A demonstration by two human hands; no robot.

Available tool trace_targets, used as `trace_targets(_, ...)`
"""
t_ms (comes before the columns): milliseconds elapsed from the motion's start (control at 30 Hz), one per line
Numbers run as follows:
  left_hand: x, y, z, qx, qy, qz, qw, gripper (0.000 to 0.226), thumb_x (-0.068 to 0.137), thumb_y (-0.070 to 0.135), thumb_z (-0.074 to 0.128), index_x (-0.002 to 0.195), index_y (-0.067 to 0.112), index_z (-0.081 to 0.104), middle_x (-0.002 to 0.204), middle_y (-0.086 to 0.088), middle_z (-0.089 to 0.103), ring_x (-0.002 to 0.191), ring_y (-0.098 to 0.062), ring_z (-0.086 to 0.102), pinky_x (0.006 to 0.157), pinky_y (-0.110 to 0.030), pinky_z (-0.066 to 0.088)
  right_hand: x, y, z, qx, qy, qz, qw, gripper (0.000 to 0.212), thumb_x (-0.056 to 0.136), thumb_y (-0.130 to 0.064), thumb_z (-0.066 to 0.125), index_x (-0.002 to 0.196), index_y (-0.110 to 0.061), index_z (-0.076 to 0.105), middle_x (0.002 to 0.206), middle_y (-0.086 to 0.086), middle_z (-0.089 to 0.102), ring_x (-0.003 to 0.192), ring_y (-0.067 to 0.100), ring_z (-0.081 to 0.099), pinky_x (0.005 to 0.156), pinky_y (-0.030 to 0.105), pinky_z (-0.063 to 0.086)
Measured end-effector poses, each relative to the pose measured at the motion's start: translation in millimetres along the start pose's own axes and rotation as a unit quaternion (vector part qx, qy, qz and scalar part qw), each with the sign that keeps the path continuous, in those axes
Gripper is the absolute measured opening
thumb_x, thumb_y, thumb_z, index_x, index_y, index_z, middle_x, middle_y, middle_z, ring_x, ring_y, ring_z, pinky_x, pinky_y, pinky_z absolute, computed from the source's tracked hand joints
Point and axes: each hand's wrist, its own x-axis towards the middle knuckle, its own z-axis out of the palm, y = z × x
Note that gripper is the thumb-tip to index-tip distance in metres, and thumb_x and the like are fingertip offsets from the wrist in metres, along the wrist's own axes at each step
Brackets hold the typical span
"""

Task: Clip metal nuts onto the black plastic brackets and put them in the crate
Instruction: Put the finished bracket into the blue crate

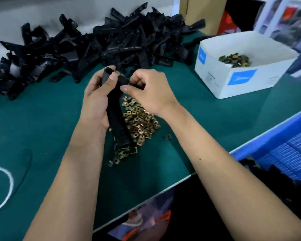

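Note:
My left hand (96, 100) grips a long black plastic bracket (117, 124) upright over the green table, thumb pressed near its top end. My right hand (146, 91) has its fingers curled at the bracket's upper side arm, pinching there; whether a nut sits under the fingertips is hidden. Beneath both hands lies a loose heap of brass-coloured metal nuts (141, 122). A blue crate (285, 145) stands at the lower right beyond the table edge, with black brackets (271, 176) inside.
A big pile of black brackets (94, 44) fills the back of the table. A white cardboard box (241, 70) holding more nuts (235, 60) sits at the right. One stray nut (168, 136) lies near the heap. A white ring (5, 185) is at left.

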Motion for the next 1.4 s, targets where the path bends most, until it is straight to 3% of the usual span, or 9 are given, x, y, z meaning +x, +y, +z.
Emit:
trace_targets(200,-11.1,-13.4,139.2,0.014,-0.179,-0.014,0.984,0.011,0.100,0.002,0.060,0.109,0.006,0.064,0.099,-0.016,0.059,0.090,-0.026,0.057,0.078,-0.034,0.054,-46.5,25.1,-122.4,0.056,0.147,0.035,0.987,0.024,0.090,-0.023,0.078,0.078,-0.013,0.060,0.068,0.018,0.056,0.061,0.034,0.055,0.058,0.048,0.047)
trace_targets(367,-63.3,-63.9,267.2,0.028,-0.269,-0.045,0.962,0.009,0.097,-0.003,0.062,0.104,0.003,0.063,0.080,-0.010,0.062,0.061,-0.022,0.057,0.049,-0.030,0.049,-124.2,67.6,-216.7,0.143,0.254,0.061,0.954,0.024,0.100,-0.019,0.063,0.098,0.004,0.058,0.071,0.011,0.068,0.054,0.020,0.059,0.047,0.028,0.044)
trace_targets(533,-136.5,-162.7,329.8,0.153,-0.302,-0.074,0.938,0.023,0.092,0.002,0.071,0.113,0.010,0.066,0.098,-0.004,0.070,0.084,-0.010,0.064,0.079,-0.030,0.057,-232.7,133.2,-263.5,0.210,0.337,0.187,0.898,0.016,0.103,-0.021,0.059,0.092,-0.010,0.063,0.071,0.001,0.065,0.057,0.014,0.055,0.049,0.022,0.042)
trace_targets(667,-182.6,-239.4,321.9,0.243,-0.361,-0.301,0.848,0.067,0.093,0.023,0.076,0.150,0.020,0.042,0.142,-0.008,0.057,0.114,-0.019,0.065,0.091,-0.029,0.057,-313.5,205.4,-248.9,0.214,0.383,0.407,0.802,0.026,0.105,-0.020,0.059,0.081,-0.012,0.067,0.067,0.002,0.067,0.064,0.020,0.056,0.061,0.028,0.044)
trace_targets(767,-206.0,-276.6,298.9,0.225,-0.358,-0.441,0.792,0.052,0.097,0.028,0.071,0.142,0.026,0.045,0.141,-0.012,0.057,0.115,-0.027,0.062,0.096,-0.040,0.053,-370.3,253.9,-233.2,0.160,0.419,0.535,0.716,0.021,0.101,-0.013,0.064,0.084,0.001,0.068,0.070,0.014,0.061,0.061,0.021,0.053,0.058,0.028,0.038)
trace_targets(867,-217.2,-302.5,279.6,0.231,-0.359,-0.495,0.757,0.051,0.098,0.037,0.068,0.142,0.024,0.046,0.136,-0.013,0.059,0.111,-0.030,0.064,0.093,-0.040,0.055,-407.0,283.5,-222.4,0.078,0.372,0.608,0.698,0.039,0.099,-0.017,0.068,0.073,0.012,0.062,0.065,0.013,0.057,0.068,0.024,0.055,0.053,0.031,0.044)
trace_targets(967,-220.1,-322.1,270.7,0.299,-0.371,-0.448,0.757,0.058,0.095,0.044,0.070,0.143,0.022,0.049,0.137,-0.006,0.057,0.112,-0.021,0.062,0.099,-0.040,0.053,-421.3,295.0,-214.2,0.022,0.286,0.669,0.686,0.040,0.096,-0.040,0.070,0.073,-0.009,0.063,0.068,0.009,0.072,0.076,0.031,0.071,0.078,0.048,0.061)
trace_targets(1100,-212.2,-328.6,270.5,0.366,-0.392,-0.360,0.764,0.061,0.090,0.052,0.072,0.141,0.026,0.052,0.133,0.002,0.054,0.117,-0.015,0.058,0.109,-0.039,0.047,-411.4,287.4,-215.2,-0.070,0.273,0.696,0.661,0.023,0.089,-0.036,0.071,0.097,-0.014,0.071,0.086,0.011,0.075,0.090,0.036,0.072,0.091,0.046,0.058)
trace_targets(1400,-166.9,-239.3,322.7,0.290,-0.380,0.049,0.877,0.025,0.094,0.024,0.071,0.116,0.012,0.067,0.112,0.003,0.072,0.094,-0.010,0.069,0.089,-0.033,0.056,-272.1,179.1,-264.9,-0.225,0.409,0.369,0.804,0.017,0.096,-0.020,0.062,0.100,-0.012,0.076,0.094,0.010,0.077,0.091,0.031,0.071,0.083,0.038,0.054)
